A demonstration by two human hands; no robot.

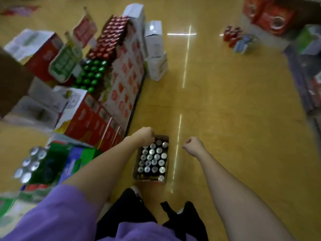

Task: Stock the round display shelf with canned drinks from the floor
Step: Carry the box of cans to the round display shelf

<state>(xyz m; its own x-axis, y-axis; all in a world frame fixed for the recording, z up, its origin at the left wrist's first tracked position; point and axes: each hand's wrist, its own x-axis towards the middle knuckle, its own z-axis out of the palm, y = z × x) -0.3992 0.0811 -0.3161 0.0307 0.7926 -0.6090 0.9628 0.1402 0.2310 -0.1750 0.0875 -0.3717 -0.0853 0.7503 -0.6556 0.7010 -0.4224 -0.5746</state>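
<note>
An open cardboard box [165, 179] of dark cans with silver tops [153, 158] sits on the yellow floor just ahead of my feet. My left hand [145, 136] hovers over the box's far left corner, fingers curled; whether it grips a can is hidden. My right hand [192, 144] is a loose fist in the air to the right of the box, with nothing in it. At the lower left stands a stack of green and blue cartons with silver-topped cans [28, 165] on top. The round display shelf cannot be made out.
A stepped display of red and white cartons [125, 70], red cans [113, 34] and green bottles [91, 73] runs along the left. White boxes [155, 49] stand at its far end. More goods line the far right. Bare floor lies between.
</note>
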